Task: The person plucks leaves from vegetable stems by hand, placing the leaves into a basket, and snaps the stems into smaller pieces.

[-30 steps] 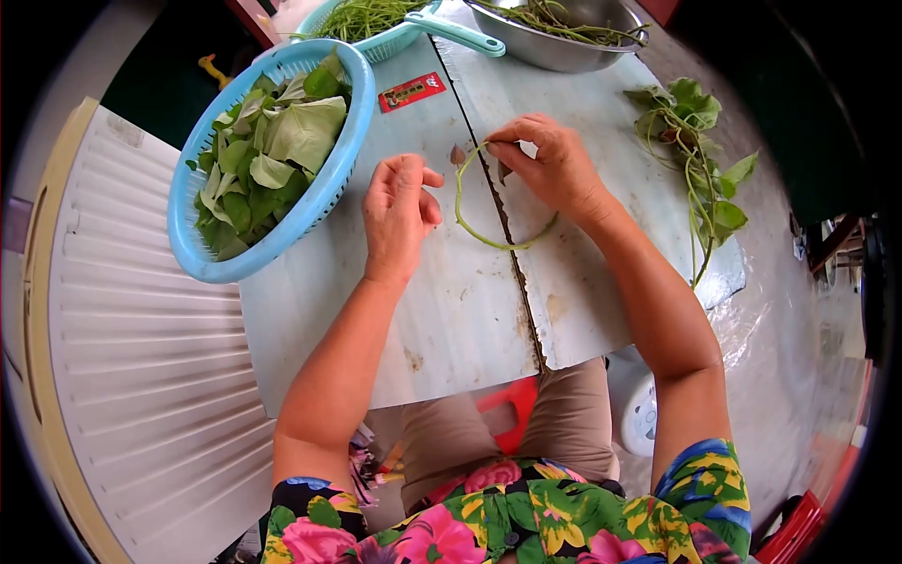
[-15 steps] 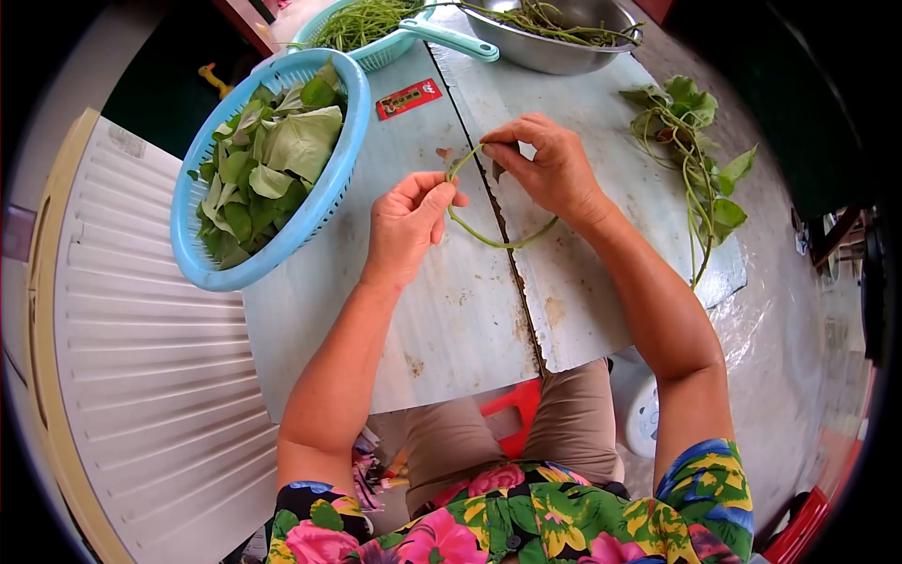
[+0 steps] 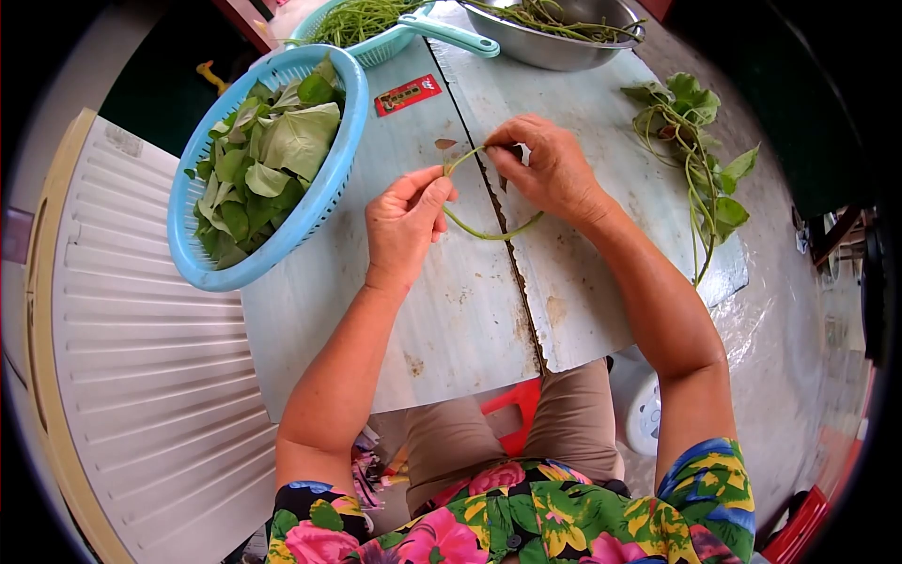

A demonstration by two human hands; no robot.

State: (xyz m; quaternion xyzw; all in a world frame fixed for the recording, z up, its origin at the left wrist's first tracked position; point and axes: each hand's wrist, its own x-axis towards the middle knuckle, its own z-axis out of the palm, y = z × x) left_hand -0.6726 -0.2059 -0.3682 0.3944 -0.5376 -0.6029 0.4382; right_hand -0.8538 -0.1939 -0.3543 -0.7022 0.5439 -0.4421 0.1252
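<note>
Green stem (image 3: 493,237), one — pinched by my right hand (image 3: 547,169); now also by my left hand (image 3: 404,223), apart a second ago.

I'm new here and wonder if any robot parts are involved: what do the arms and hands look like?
They are a person's. The left hand and right hand are bare: no gloves, watch or bracelet shows. Short sleeves end above the elbows; the left sleeve has pink, yellow and green floral print, the right sleeve blue, yellow and green.
</note>
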